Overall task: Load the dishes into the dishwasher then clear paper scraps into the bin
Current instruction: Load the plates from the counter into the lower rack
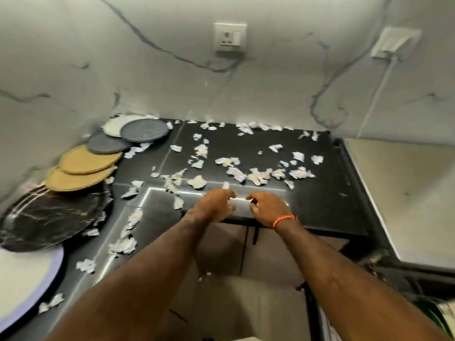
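Torn white paper scraps (256, 175) lie scattered over the black countertop (320, 198). Several plates overlap in a row along the left wall: a white plate (114, 124), two grey plates (145, 130), two tan plates (86, 159), a black marbled plate (49, 217) and a white plate with a lilac rim (24, 279). Both my hands reach to the counter's front edge. My left hand (216, 203) has curled fingers with white paper bits at the fingertips. My right hand (267, 207), an orange band on its wrist, pinches a small white scrap.
A marbled wall with a socket (230, 38) backs the counter, and a second socket with a white cable (394, 43) is at the right. Cupboard doors (231, 249) sit below the front edge. A beige surface (406, 193) adjoins the counter's right side.
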Demonstrator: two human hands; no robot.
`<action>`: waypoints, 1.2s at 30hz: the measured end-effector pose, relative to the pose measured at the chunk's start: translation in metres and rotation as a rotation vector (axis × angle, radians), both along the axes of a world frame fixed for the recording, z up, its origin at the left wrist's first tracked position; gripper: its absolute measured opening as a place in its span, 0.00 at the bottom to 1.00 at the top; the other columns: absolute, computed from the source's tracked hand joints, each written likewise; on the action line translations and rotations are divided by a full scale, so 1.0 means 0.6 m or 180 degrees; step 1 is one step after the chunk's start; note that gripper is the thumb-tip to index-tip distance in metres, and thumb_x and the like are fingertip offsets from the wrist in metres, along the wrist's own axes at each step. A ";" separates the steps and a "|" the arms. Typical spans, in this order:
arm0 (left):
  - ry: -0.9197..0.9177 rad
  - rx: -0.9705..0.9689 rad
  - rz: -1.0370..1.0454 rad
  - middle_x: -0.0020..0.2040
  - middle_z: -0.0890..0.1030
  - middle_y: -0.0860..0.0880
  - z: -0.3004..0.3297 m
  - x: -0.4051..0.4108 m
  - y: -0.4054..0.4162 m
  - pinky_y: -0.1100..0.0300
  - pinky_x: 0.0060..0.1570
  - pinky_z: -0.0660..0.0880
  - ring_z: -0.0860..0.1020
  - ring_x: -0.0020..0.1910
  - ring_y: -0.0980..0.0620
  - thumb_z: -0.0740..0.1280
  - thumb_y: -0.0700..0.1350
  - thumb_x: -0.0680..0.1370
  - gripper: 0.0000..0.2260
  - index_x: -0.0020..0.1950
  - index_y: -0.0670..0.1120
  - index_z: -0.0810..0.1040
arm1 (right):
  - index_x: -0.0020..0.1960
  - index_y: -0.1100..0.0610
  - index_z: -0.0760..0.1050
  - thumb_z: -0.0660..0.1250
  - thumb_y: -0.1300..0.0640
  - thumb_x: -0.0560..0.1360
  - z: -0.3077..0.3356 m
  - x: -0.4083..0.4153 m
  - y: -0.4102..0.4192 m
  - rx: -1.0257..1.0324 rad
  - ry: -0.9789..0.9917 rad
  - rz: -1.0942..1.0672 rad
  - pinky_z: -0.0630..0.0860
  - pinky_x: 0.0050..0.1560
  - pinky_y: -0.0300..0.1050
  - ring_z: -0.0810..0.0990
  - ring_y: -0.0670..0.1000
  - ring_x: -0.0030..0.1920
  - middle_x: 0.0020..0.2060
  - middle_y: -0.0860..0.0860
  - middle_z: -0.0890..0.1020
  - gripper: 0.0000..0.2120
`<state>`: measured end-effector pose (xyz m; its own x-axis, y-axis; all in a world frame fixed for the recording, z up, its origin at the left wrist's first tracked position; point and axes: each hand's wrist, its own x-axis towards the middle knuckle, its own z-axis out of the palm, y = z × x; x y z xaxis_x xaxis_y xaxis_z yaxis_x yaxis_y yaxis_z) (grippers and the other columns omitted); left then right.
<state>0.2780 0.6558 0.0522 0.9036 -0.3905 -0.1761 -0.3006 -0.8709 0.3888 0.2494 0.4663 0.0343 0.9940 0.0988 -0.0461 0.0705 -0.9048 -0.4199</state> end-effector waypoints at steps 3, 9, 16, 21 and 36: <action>-0.0036 -0.0092 0.0285 0.62 0.83 0.45 -0.003 0.023 0.085 0.54 0.61 0.74 0.80 0.62 0.44 0.69 0.49 0.79 0.18 0.69 0.48 0.78 | 0.61 0.46 0.79 0.64 0.56 0.76 -0.002 0.046 0.075 -0.0002 -0.0082 0.0231 0.76 0.54 0.47 0.81 0.55 0.56 0.55 0.51 0.84 0.16; -0.0010 -0.0202 0.0939 0.63 0.82 0.45 0.001 0.031 0.214 0.52 0.62 0.76 0.80 0.62 0.44 0.69 0.49 0.79 0.19 0.69 0.48 0.77 | 0.62 0.46 0.79 0.64 0.56 0.77 -0.013 0.109 0.201 -0.0035 0.0013 0.0741 0.76 0.55 0.46 0.82 0.53 0.55 0.55 0.49 0.85 0.15; -0.0118 -0.0389 0.1628 0.68 0.79 0.46 -0.013 0.044 0.317 0.52 0.68 0.73 0.77 0.68 0.47 0.70 0.49 0.78 0.23 0.73 0.47 0.74 | 0.61 0.44 0.78 0.64 0.52 0.77 -0.018 0.185 0.325 -0.0089 0.0158 0.1403 0.78 0.55 0.48 0.82 0.53 0.55 0.54 0.48 0.84 0.15; -0.0203 -0.0461 0.2109 0.64 0.81 0.46 -0.020 0.085 0.363 0.55 0.62 0.75 0.79 0.63 0.46 0.70 0.49 0.78 0.21 0.71 0.48 0.75 | 0.62 0.47 0.79 0.64 0.54 0.77 -0.016 0.260 0.388 -0.0141 0.0064 0.1916 0.77 0.57 0.46 0.81 0.52 0.57 0.56 0.47 0.84 0.15; -0.0194 -0.0402 0.2367 0.72 0.76 0.44 -0.020 0.324 0.418 0.57 0.69 0.68 0.74 0.70 0.46 0.70 0.46 0.79 0.25 0.75 0.42 0.70 | 0.58 0.49 0.81 0.64 0.52 0.73 -0.030 0.583 0.458 0.0620 0.0450 0.0973 0.78 0.59 0.49 0.82 0.58 0.55 0.53 0.54 0.85 0.15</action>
